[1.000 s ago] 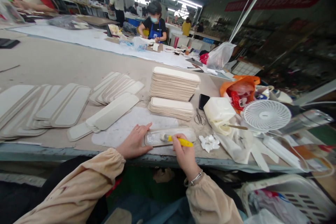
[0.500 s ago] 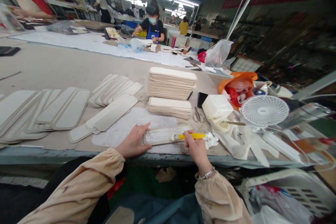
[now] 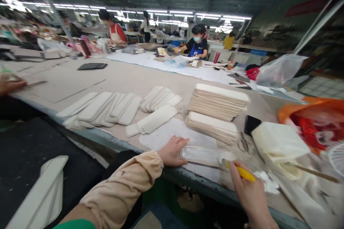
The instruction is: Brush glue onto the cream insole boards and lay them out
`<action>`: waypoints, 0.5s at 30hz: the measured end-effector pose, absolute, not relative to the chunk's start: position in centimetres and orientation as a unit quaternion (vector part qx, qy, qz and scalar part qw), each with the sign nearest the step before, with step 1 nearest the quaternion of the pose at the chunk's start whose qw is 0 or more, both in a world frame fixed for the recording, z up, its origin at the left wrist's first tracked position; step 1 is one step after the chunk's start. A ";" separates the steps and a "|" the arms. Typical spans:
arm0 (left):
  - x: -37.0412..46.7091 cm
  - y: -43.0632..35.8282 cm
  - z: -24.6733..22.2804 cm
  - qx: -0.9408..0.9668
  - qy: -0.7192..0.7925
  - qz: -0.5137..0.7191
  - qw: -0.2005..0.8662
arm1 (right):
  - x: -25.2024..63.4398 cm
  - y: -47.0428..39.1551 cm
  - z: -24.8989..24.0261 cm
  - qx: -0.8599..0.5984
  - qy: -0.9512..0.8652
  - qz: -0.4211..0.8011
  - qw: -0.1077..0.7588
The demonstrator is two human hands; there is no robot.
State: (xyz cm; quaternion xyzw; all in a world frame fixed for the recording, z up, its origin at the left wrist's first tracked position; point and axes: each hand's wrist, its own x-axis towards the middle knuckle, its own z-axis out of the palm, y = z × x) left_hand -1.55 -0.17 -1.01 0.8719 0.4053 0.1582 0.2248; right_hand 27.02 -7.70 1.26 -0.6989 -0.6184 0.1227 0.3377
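Observation:
My left hand [image 3: 174,151] grips the left end of a long oblong panel [image 3: 200,154], with thumb and fingers at its two edges. The panel's top is smeared with white paste and lies on a white sheet [image 3: 158,130] at the table's front edge. My right hand [image 3: 248,189] is closed around a yellow-handled brush [image 3: 245,174]. Its bristles press on the panel's right part. Just right of the brush is a blob of white paste [image 3: 267,181]. Behind the panel stand two stacks of similar pale panels, a shorter one [image 3: 212,123] and a taller one [image 3: 221,94].
Fanned-out panels [image 3: 96,105] spread over the table to the left. Scissors [image 3: 245,145], a phone [image 3: 252,124] and a white plastic container [image 3: 279,141] are on the right, before an orange bag [image 3: 303,109]. A co-worker in a blue apron [image 3: 195,48] works across the table.
My view has swung to the left, so the scene sits further right. The brush has moved left along the panel, away from its right end. My left hand keeps its place on the panel.

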 end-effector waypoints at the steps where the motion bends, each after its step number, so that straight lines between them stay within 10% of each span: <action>1: -1.6 -0.1 -1.0 0.875 0.401 0.158 0.220 | 26.7 -7.7 1.3 -0.683 -0.624 0.150 0.348; 15: -10.9 5.2 2.0 0.634 0.767 0.099 -0.006 | 26.1 -7.1 3.0 -0.698 -0.471 0.204 0.499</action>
